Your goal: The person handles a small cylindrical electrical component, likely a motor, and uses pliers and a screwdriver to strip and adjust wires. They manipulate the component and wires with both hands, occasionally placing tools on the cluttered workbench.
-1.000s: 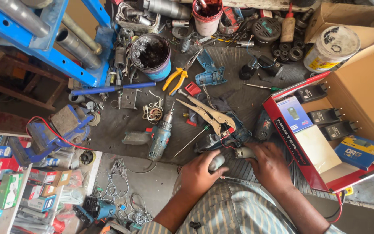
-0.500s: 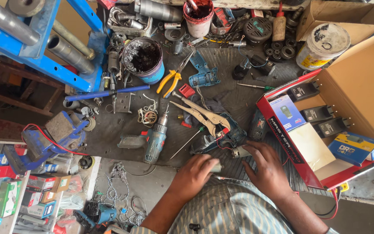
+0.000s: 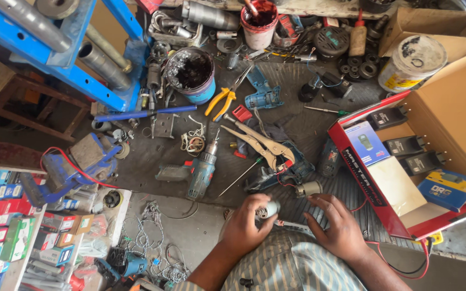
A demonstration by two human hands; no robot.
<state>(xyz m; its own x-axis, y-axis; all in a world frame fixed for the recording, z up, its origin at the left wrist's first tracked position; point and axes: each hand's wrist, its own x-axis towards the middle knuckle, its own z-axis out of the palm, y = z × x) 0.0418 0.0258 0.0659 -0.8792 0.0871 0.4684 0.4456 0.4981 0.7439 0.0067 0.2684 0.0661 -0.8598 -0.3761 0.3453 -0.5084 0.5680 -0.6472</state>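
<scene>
Both hands low at the cluttered dark worktop, small grey motor part in the left.
I see the left hand closed around a small grey cylindrical metal part, near the bottom edge. Right hand rests just beside it, fingers curled loosely, gripping nothing I can see. Teal power drill lies up-left; silver locking pliers above; red cardboard box right.
</scene>
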